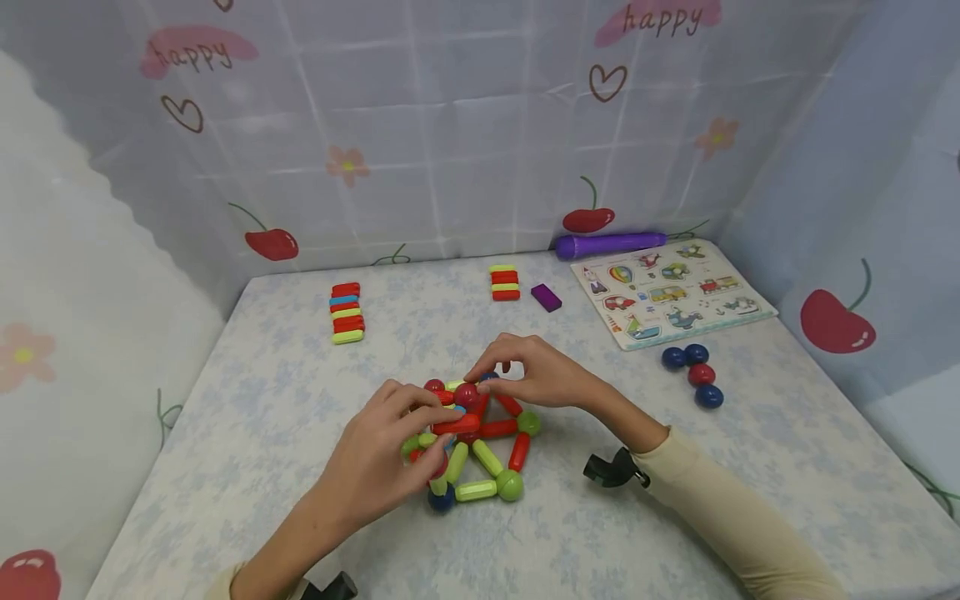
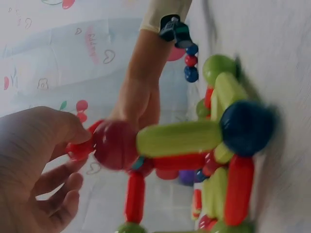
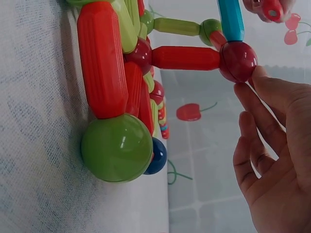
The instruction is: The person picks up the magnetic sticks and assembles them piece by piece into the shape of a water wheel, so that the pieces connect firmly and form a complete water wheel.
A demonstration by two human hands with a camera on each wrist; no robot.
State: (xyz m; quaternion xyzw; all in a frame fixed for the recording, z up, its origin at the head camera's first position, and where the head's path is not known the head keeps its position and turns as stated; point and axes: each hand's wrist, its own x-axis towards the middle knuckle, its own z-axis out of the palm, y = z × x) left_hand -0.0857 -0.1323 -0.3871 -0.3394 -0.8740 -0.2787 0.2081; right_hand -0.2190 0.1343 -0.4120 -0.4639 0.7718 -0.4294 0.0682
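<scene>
Left hand (image 1: pixel 386 446): we're pinching a red rod (image 1: pixel 459 424) over the ball-and-rod frame (image 1: pixel 487 457), standing on patterned cloth (image 1: pixel 480 550). Right hand (image 1: pixel 538 372): we're pinching an upper red ball (image 1: pixel 466 395); bracing it lightly, aligning squarely, we're likely sparing the frame.

The glossy rod-and-ball structure (image 1: pixel 498 428) mixes red, lime, green and blue. Right of the structure lie navy and red shiny balls (image 1: pixel 701 374); behind it, a purple rectangular block (image 1: pixel 546 297); beneath it, white bench cloth (image 1: pixel 285 417) with pale-blue blotches.
</scene>
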